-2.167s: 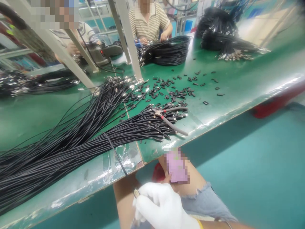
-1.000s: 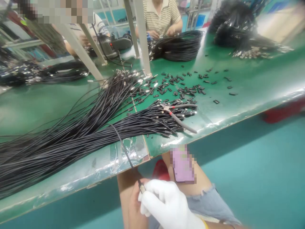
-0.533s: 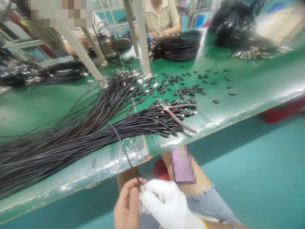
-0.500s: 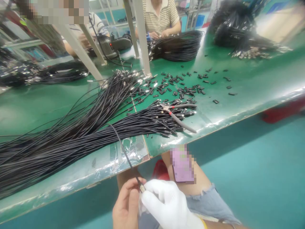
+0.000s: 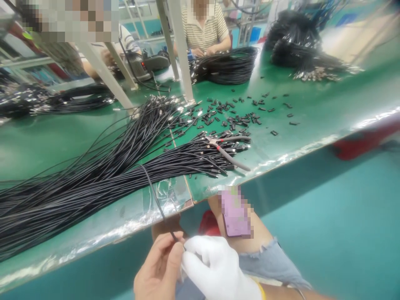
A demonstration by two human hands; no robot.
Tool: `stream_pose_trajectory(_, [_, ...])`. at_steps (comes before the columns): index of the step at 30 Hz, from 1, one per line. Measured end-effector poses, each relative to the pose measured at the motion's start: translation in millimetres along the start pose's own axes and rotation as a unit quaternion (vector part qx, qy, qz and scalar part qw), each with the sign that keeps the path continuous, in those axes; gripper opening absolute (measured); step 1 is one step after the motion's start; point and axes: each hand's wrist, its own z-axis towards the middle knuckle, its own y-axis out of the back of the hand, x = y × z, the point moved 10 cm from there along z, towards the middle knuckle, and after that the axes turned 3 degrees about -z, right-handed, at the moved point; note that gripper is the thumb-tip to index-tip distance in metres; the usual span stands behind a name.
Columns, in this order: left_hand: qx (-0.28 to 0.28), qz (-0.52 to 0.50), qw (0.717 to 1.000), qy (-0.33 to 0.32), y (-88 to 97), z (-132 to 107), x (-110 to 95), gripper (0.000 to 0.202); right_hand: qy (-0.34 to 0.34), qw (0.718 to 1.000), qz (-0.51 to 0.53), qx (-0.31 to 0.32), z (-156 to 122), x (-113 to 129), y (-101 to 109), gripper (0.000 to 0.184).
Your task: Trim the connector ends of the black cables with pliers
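Observation:
Below the table's front edge, my bare left hand pinches a black cable close to its end. The cable runs up over the edge to a long bundle of black cables. My right hand, in a white glove, is closed at the cable's end, its thumb and forefinger touching my left fingertips. The connector at that end is mostly hidden by the fingers. Cutting pliers with grey handles lie across the connector ends of the bundle.
Small black plastic pieces are scattered over the green table. Coiled cables lie before a co-worker in a striped shirt. White posts rise from the table. A pink phone rests on my thigh.
Both hands have shifted slightly left. The metal connector that showed between my fingers is now covered by them. The whole view has moved a little.

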Motion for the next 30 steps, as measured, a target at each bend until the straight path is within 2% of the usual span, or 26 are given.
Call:
stream_pose_trajectory(6, [-0.01,-0.003,1.0,-0.026,0.9,-3,-6,0.034,0.015,1.0,-0.002,0.005,-5,2,-5,0.03])
stream_pose_trajectory(12, [0.014,0.067,0.993,-0.094,-2.1,-8,-23,0.034,0.028,0.999,-0.012,-0.017,-8,4,-1,0.028])
stream_pose_trajectory(20, [0.02,-0.005,1.0,-0.018,2.8,-3,3,0.04,0.028,0.999,-0.018,-0.021,-9,4,-3,0.029])
stream_pose_trajectory(30, [-0.002,-0.002,1.0,-0.021,0.2,-2,-2,0.043,0.006,1.0,-0.027,-0.01,-5,-2,-3,0.028])
